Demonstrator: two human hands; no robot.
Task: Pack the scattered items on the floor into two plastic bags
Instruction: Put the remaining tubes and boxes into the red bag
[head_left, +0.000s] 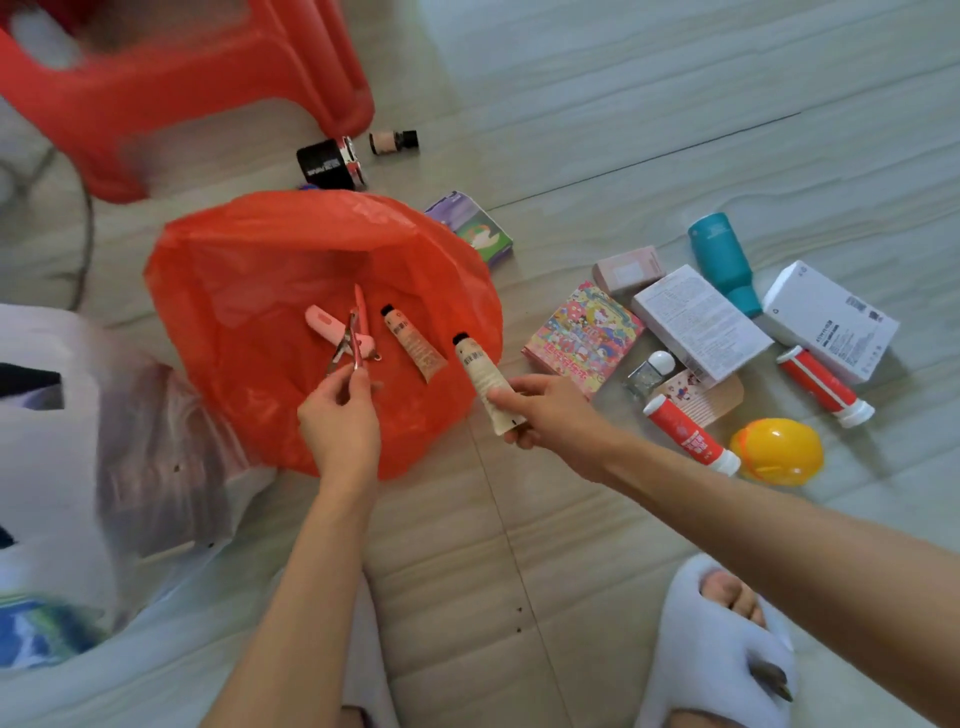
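Note:
A red plastic bag (249, 270) lies spread flat on the floor at centre left. On it rest a pink case (324, 322) and a beige tube with a black cap (414, 344). My left hand (340, 423) pinches a pair of small scissors (347, 347) and a pink pen (360, 306) over the bag. My right hand (553, 410) grips a second cream tube (483, 382) at the bag's right edge. A white plastic bag (57, 467) sits at the far left.
Scattered to the right are a colourful box (582, 338), white boxes (701, 322), a teal tumbler (724, 260), two red-and-white tubes (691, 434), a yellow ball (776, 451) and a small glass bottle (649, 370). A red stool (182, 78), a black jar (327, 163) and a green box (475, 228) lie beyond the bag.

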